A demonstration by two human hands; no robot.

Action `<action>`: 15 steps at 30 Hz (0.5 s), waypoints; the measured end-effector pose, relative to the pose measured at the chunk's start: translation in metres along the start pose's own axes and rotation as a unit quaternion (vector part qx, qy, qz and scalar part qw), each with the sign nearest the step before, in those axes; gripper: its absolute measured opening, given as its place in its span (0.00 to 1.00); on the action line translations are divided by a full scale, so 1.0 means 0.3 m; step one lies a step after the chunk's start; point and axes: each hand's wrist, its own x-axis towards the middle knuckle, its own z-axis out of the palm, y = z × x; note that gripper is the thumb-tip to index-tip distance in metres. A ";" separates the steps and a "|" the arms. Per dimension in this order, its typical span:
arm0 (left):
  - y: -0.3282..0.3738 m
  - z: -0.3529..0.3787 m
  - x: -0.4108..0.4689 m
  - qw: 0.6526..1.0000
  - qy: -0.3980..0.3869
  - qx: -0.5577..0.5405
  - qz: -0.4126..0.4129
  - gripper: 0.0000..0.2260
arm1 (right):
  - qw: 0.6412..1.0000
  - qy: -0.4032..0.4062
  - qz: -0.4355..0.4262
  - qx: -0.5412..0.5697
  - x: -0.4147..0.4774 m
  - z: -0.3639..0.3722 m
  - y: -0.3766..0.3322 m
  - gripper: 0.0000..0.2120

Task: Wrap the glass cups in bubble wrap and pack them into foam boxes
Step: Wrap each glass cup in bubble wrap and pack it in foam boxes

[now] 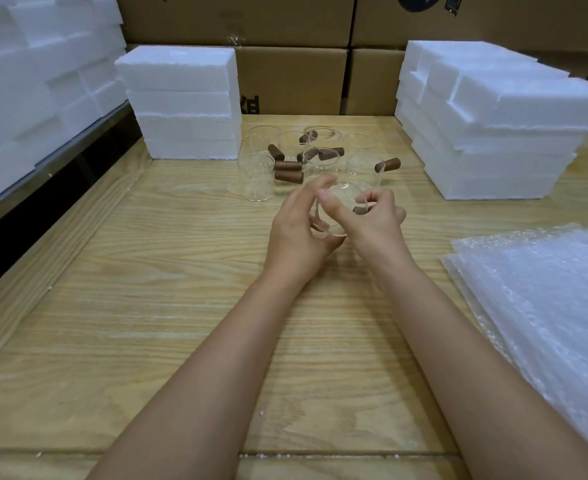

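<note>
your arms (195,393) meet ahead: left hand (296,230) and right hand (375,220) both grip one tilted cup (342,195). the bubble wrap (545,306) lies off to the right, nearer your right hand.

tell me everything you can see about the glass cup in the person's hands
The clear, round glass cup is held above the pale wooden table, tipped on its side, one circular end facing the camera. A brown wooden handle shows dimly on its right. The left hand curls round its left wall; the right hand grips the handle side. No clear bubble wrap covers it yet.
</note>
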 end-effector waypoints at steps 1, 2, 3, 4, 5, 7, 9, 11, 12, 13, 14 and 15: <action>-0.001 0.000 0.001 1.000 0.005 0.000 0.000 0.31 | 1.000 -0.006 -0.010 -0.009 0.001 -0.001 0.003 0.32; -0.002 -0.001 0.002 1.000 0.011 0.000 -0.001 0.31 | 1.000 -0.012 -0.021 -0.020 0.001 -0.001 0.006 0.33; -0.002 -0.002 0.002 1.000 0.017 -0.002 -0.006 0.31 | 0.999 -0.018 -0.035 -0.034 -0.001 -0.002 0.007 0.33; -0.002 -0.005 0.003 1.000 0.022 -0.004 -0.014 0.30 | 0.997 -0.024 -0.050 -0.050 -0.002 -0.003 0.008 0.34; -0.002 -0.008 0.005 0.999 0.025 -0.009 -0.026 0.30 | 0.995 -0.033 -0.066 -0.062 -0.004 -0.007 0.010 0.34; -0.004 -0.014 0.008 0.997 0.024 -0.033 -0.058 0.30 | 0.991 -0.057 -0.096 -0.068 -0.007 -0.020 0.009 0.33; -0.011 -0.019 0.012 0.992 0.022 -0.079 -0.091 0.31 | 0.988 -0.082 -0.118 -0.061 -0.010 -0.038 0.005 0.30; -0.021 -0.022 0.013 0.987 0.020 -0.117 -0.113 0.32 | 0.985 -0.100 -0.136 -0.040 -0.008 -0.054 0.002 0.25; -0.022 -0.023 0.013 0.985 0.017 -0.126 -0.117 0.32 | 0.985 -0.106 -0.138 -0.022 -0.005 -0.061 0.002 0.22; -0.021 -0.024 0.013 0.984 0.015 -0.133 -0.120 0.32 | 0.984 -0.112 -0.136 -0.004 -0.001 -0.068 0.002 0.20; -0.019 -0.024 0.013 0.983 0.014 -0.138 -0.124 0.33 | 0.984 -0.118 -0.130 0.013 0.003 -0.074 0.002 0.18; -0.017 -0.024 0.012 0.981 0.015 -0.143 -0.127 0.33 | 0.985 -0.122 -0.121 0.031 0.006 -0.079 0.002 0.16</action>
